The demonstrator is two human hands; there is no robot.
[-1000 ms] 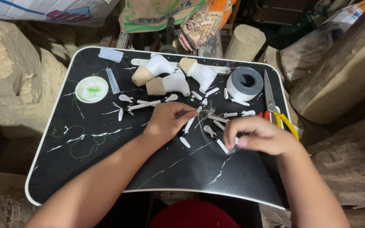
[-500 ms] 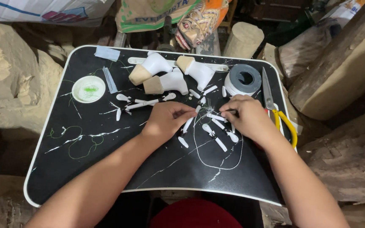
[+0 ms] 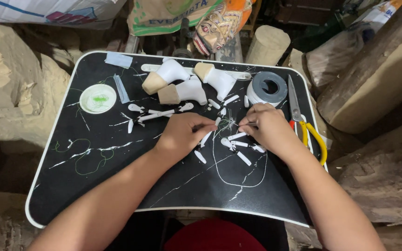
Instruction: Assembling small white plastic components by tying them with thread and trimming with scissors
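Head view: thin thread [image 3: 229,123], newly raised at twelve o'clock, is being pinched between left hand [image 3: 182,135] and right hand [image 3: 266,128].

Thin white thread [image 3: 238,179] loops across the black surface [image 3: 117,186], upper end bunched, looks tangled, among small white pieces [image 3: 238,145].

Black worktop [image 3: 117,186] with white marble-like veins and a white rim, white pegs [image 3: 238,136], grey tape roll [image 3: 267,88] at 1 o'clock, yellow-handled scissors [image 3: 309,135].
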